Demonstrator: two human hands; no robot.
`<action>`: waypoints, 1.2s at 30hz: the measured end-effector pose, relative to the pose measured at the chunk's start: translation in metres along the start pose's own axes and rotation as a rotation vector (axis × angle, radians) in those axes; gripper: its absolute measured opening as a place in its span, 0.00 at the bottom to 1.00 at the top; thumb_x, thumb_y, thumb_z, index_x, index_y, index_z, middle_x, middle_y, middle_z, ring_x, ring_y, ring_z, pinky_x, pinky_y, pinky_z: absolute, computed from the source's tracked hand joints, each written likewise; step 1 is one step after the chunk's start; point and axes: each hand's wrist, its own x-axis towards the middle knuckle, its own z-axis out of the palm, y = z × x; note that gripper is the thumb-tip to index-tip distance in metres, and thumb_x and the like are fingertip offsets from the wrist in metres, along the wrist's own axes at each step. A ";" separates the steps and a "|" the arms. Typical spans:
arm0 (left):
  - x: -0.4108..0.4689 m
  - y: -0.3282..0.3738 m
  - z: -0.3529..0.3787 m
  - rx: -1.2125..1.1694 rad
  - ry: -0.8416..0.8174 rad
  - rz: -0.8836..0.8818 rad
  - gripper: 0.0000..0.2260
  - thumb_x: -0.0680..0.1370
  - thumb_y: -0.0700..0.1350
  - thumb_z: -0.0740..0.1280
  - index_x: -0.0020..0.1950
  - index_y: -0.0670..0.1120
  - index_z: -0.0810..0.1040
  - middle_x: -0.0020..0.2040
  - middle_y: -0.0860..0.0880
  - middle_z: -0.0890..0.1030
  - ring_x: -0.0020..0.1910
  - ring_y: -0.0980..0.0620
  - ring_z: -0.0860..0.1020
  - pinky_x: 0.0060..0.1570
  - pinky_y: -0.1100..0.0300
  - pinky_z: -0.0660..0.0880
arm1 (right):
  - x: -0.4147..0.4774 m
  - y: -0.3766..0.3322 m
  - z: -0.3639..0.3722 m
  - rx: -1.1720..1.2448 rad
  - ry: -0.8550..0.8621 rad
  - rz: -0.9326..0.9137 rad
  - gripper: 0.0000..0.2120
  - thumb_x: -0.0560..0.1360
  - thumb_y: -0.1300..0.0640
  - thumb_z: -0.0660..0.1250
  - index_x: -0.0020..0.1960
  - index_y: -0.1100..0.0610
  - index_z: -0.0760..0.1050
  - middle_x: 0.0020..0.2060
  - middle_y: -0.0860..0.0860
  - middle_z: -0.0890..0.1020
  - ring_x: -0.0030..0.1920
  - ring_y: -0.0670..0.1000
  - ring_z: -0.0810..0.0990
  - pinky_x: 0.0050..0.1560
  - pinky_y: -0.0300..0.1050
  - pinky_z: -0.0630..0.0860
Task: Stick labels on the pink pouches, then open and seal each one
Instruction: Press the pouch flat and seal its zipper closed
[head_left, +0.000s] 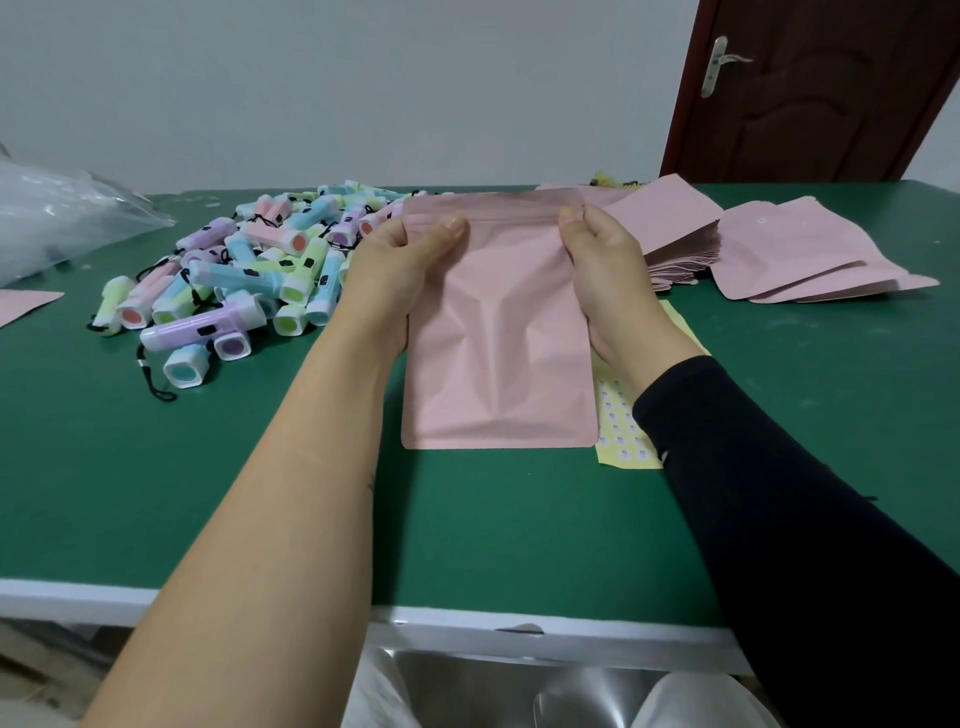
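- Over mid table (467, 519): pouch (498, 338) held up by its top corners, body creased. Can't tell if the bottom edge touches the table.
- Left hand (395, 270) pinches the top-left corner at the zip line, thumb in front, fingers behind. Right hand (608, 270) does the same at top-right.
- No label on the facing side, far side hidden. Risk: sealed without one.
- Risk: thumbs pinch both walls together, so the mouth won't part, or the zip closes only partway when pressed.
- Risk: uneven pull skews the zip track and adds creases.
- Sheet (623, 431) lies partly under the pouch and right forearm. The sleeve could drag it or lift stickers.
- Torches (234, 280) sit just left of the left wrist, so an elbow swing could scatter them. Stack (670, 239) is close behind the right hand and could get knocked.
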 end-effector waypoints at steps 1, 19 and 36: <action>0.000 0.000 -0.001 0.017 0.012 0.007 0.12 0.76 0.40 0.72 0.33 0.48 0.80 0.37 0.50 0.85 0.36 0.54 0.83 0.38 0.59 0.79 | 0.001 0.001 0.000 -0.008 0.010 0.000 0.20 0.82 0.55 0.59 0.55 0.75 0.67 0.46 0.50 0.65 0.45 0.50 0.63 0.48 0.45 0.63; 0.018 -0.008 -0.008 1.102 0.127 0.449 0.11 0.76 0.53 0.70 0.51 0.47 0.83 0.67 0.55 0.75 0.70 0.45 0.62 0.71 0.48 0.58 | -0.005 0.006 0.005 -0.313 -0.075 -0.230 0.13 0.83 0.59 0.56 0.60 0.56 0.78 0.50 0.47 0.80 0.52 0.44 0.76 0.48 0.31 0.69; 0.009 0.000 -0.024 0.314 -0.263 -0.144 0.08 0.77 0.51 0.70 0.51 0.49 0.81 0.45 0.56 0.85 0.39 0.57 0.82 0.39 0.63 0.78 | 0.006 -0.002 -0.013 0.140 0.150 -0.055 0.15 0.83 0.55 0.59 0.44 0.66 0.70 0.37 0.54 0.65 0.41 0.52 0.62 0.44 0.44 0.60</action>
